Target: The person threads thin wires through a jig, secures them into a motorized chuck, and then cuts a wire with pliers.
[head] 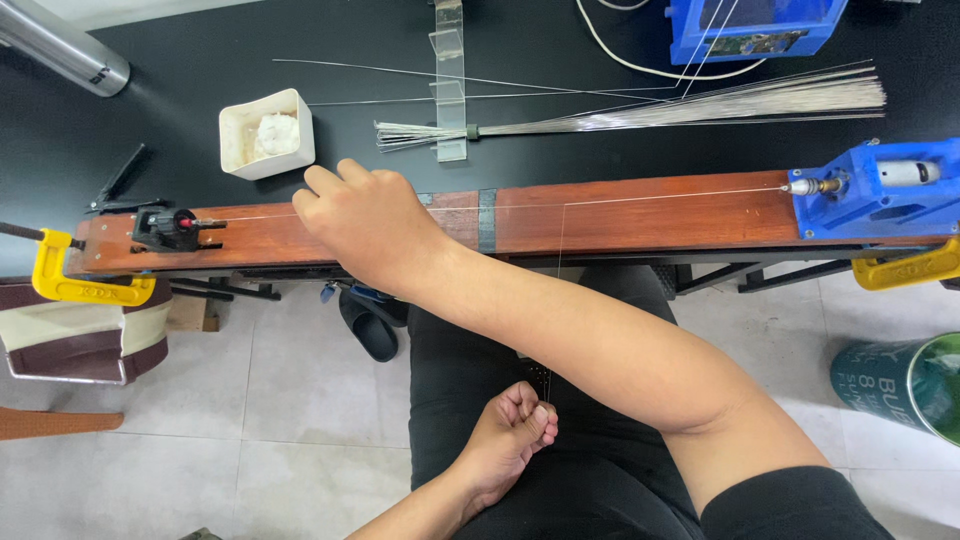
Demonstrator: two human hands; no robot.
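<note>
My right hand reaches across to the left part of a long reddish wooden board, fingers curled on a thin taut wire that runs along the board. The wire stretches from a black clamp fitting at the left end to a blue motor holder at the right end. My left hand rests low over my lap, fingers pinched on a fine thread that hangs down from the wire. What my right fingertips grip is hidden.
Yellow clamps fix the board to a black table. Behind it lie a bundle of thin metal wires, a white tub of white stuff, a clear plastic strip and a blue box. A green can stands on the tiled floor.
</note>
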